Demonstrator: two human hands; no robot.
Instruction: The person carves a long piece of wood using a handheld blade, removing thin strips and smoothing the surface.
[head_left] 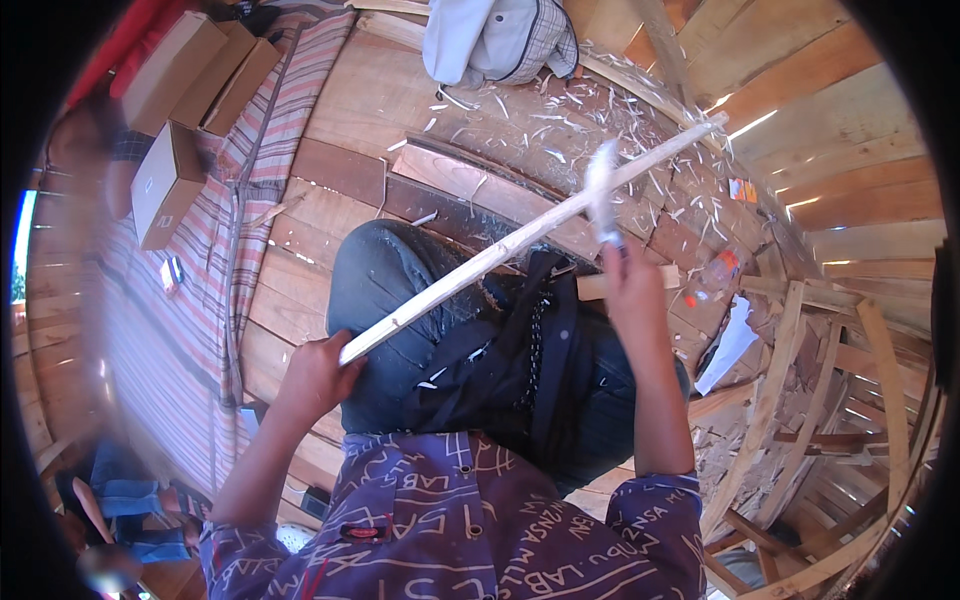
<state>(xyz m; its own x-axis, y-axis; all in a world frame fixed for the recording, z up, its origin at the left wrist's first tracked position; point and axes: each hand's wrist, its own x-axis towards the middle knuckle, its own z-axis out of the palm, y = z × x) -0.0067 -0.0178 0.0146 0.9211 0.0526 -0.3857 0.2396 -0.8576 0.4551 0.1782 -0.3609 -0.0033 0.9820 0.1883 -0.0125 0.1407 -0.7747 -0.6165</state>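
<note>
A long, pale, peeled wooden stick [490, 257] runs slantwise from my left knee up to the far right. My left hand [318, 378] is closed round its near end. In my right hand [632, 290] is a knife [601, 185], its bright blade smeared by motion and lying across the stick's far half. Fingers of the right hand wrap its dark handle. Beneath the stick, a black cloth or bag [500, 365] with straps covers my lap, and a few pale shavings rest on it.
Wood shavings [560, 130] litter the plank floor ahead, around flat boards [480, 190]. A grey and white bag [490, 40] lies at the far side. Cardboard boxes [170, 185] stand on a striped mat [165, 310] at left. A wooden frame [790, 400] leans at right; another person [135, 505] sits lower left.
</note>
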